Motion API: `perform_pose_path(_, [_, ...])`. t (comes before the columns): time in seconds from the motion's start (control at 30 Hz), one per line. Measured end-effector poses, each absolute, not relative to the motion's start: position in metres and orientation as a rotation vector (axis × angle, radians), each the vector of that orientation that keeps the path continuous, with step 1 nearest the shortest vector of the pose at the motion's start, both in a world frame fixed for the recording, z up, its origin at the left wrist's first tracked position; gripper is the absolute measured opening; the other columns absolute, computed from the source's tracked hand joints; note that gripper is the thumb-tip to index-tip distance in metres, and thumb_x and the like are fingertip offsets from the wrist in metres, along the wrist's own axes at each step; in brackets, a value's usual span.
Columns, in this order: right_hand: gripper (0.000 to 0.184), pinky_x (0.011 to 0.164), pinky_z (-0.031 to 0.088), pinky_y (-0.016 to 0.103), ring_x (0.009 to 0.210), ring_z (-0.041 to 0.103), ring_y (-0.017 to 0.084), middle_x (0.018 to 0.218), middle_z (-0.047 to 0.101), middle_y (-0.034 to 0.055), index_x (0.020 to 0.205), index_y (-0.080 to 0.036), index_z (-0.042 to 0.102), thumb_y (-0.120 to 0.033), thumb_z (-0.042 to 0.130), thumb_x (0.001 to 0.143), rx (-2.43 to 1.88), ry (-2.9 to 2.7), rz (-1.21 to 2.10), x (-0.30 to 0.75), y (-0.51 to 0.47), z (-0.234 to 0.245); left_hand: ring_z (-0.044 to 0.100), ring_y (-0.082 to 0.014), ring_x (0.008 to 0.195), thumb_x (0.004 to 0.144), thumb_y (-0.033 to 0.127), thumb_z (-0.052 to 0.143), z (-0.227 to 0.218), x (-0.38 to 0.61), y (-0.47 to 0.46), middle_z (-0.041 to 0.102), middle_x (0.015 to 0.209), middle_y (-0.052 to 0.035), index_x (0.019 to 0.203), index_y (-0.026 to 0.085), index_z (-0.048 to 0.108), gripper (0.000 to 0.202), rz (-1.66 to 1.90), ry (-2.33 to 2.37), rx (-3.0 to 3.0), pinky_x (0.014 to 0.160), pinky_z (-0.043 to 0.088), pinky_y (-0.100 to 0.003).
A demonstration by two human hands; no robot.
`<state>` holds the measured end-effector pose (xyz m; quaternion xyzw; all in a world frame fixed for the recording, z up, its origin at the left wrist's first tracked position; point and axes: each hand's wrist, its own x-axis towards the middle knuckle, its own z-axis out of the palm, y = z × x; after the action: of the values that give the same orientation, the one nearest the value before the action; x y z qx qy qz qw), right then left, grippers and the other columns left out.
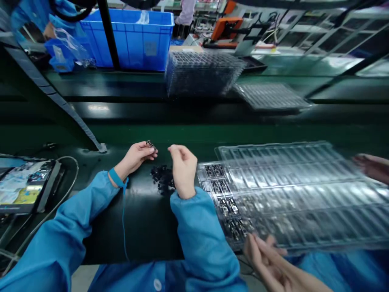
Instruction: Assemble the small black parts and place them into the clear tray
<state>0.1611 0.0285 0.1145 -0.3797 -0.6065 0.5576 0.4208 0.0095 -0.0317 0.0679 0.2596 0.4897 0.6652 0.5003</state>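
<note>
The left hand (pixel 135 156) pinches a small black component (pixel 150 144) at its fingertips, just above the pile of black components (pixel 162 178); the right hand (pixel 183 170), beside the pile, is curled, contents indiscernible.

Factory line: conveyor (pixel 188 134), component trays (pixel 298 194).

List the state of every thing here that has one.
left hand: shut on a small black part
right hand: fingers pinched, contents unclear
pile of black parts: loose, beside right hand
clear tray: partly filled, left pockets only
tray stack: stacked, blurred
blue crate: open top
</note>
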Motion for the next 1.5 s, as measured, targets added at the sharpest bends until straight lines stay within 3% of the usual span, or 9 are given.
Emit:
perform_pose_path(0.07, [0.022,0.063,0.046,0.026,0.065,0.059,0.015,0.075,0.067,0.0003,0.088,-0.019,0.072,-0.041,0.067,0.085,-0.99,-1.838,1.207,0.17,0.02,0.103,0.061,-0.009,0.068,0.065,0.028,0.087,0.08,0.015,-0.035,0.068,0.079,-0.0016,0.079,0.013,0.07,0.027,1.668,1.154,0.651,0.065,0.048,-0.021])
perform_pose_path(0.17, [0.016,0.076,0.048,0.03,0.082,0.067,0.019,0.092,0.074,0.0015,0.093,-0.022,0.075,-0.035,0.068,0.086,-0.992,-2.042,1.034,0.175,0.006,0.104,0.057,-0.0086,0.067,0.065,0.027,0.087,0.093,0.024,-0.042,0.066,0.076,-0.0002,0.078,0.014,0.071,0.024,1.679,1.124,0.656,0.064,0.046,-0.021])
perform_pose_path(0.43, [0.007,0.076,0.05,0.027,0.079,0.069,0.017,0.085,0.075,-0.0018,0.084,-0.024,0.075,-0.028,0.068,0.087,-1.097,-2.003,0.82,0.181,-0.016,0.124,0.057,-0.0099,0.068,0.066,0.026,0.086,0.105,0.046,-0.057,0.066,0.076,-0.0008,0.077,0.014,0.071,0.022,1.65,1.199,0.708,0.064,0.045,-0.021])
perform_pose_path(0.57, [0.008,0.076,0.05,0.027,0.076,0.068,0.017,0.083,0.075,-0.0021,0.081,-0.024,0.075,-0.026,0.069,0.085,-1.097,-1.936,0.881,0.198,-0.023,0.126,0.054,-0.0094,0.066,0.066,0.028,0.086,0.106,0.053,-0.062,0.064,0.077,-0.0014,0.083,0.015,0.071,0.026,1.562,1.171,0.756,0.062,0.045,-0.021])
perform_pose_path(0.73, [0.017,0.055,0.044,0.026,0.055,0.056,0.014,0.066,0.068,-0.0005,0.078,-0.02,0.076,-0.037,0.074,0.08,-1.185,-1.678,1.163,0.239,-0.035,0.121,0.057,-0.0138,0.072,0.072,0.049,0.079,0.092,0.04,-0.055,0.062,0.089,-0.0053,0.111,0.017,0.067,0.051,1.485,0.969,0.794,0.062,0.047,-0.026])
perform_pose_path(0.9, [0.028,0.041,0.023,0.021,0.044,0.036,0.007,0.06,0.059,-0.001,0.076,-0.016,0.072,-0.043,0.082,0.071,-1.319,-1.294,1.619,0.296,-0.05,0.116,0.052,-0.0113,0.062,0.077,0.044,0.074,0.053,0.015,-0.033,0.059,0.077,-0.0015,0.097,0.017,0.066,0.035,1.542,1.303,0.84,0.056,0.042,-0.024])
perform_pose_path(1.03, [0.034,0.039,0.015,0.02,0.041,0.024,0.003,0.061,0.058,-0.0015,0.075,-0.015,0.069,-0.044,0.085,0.067,-1.387,-1.047,1.791,0.318,-0.047,0.118,0.052,-0.0112,0.062,0.076,0.041,0.075,0.026,0.006,-0.026,0.059,0.073,-0.0004,0.091,0.016,0.066,0.031,1.467,1.599,1.042,0.058,0.042,-0.024])
perform_pose_path(1.2, [0.038,0.039,0.016,0.019,0.042,0.022,0.003,0.053,0.047,-0.0054,0.073,-0.014,0.068,-0.046,0.088,0.063,-1.507,-1.07,1.749,0.333,-0.023,0.13,0.055,-0.013,0.066,0.078,0.042,0.071,0.02,0.007,-0.03,0.06,0.075,-0.001,0.093,0.017,0.066,0.03,1.335,1.694,1.245,0.063,0.044,-0.026])
perform_pose_path(1.5, [0.048,0.04,0.017,0.022,0.042,0.027,0.006,0.053,0.051,-0.0036,0.078,-0.013,0.071,-0.054,0.086,0.058,-1.954,-1.231,1.307,0.421,-0.03,0.108,0.055,-0.0132,0.064,0.079,0.042,0.071,0.023,0.011,-0.031,0.061,0.073,-0.0012,0.094,0.018,0.067,0.029,1.301,1.708,1.264,0.062,0.044,-0.026])
